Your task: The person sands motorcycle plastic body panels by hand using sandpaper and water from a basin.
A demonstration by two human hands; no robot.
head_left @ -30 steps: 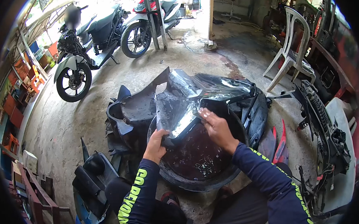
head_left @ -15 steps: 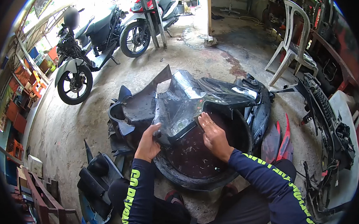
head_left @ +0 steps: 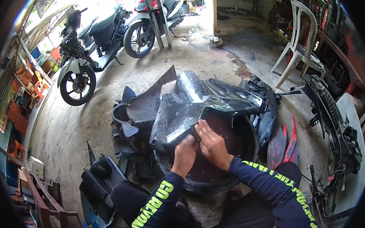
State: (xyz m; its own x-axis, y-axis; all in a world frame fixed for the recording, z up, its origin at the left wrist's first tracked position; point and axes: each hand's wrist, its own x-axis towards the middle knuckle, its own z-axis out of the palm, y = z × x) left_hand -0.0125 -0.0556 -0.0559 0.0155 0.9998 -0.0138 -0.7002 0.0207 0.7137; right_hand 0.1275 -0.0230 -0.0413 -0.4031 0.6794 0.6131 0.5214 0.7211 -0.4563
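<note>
Glossy black, apparently plastic: the panel [head_left: 175, 115] lies at the centre of the frame, over the tub [head_left: 204, 189]. Left grip [head_left: 185, 155]: curled at the panel's near edge, fingertips hidden; whether it grasps the edge cannot be told. Right grip [head_left: 214, 146]: fingers together against the same edge, close beside the left; whether anything is pinched beneath them cannot be told. Assessment: the shell should prove light and fairly stiff, slippery where it shines as if wet, and liable to crack at thin corners. Advised hold: 2 opposite folded edges.
</note>
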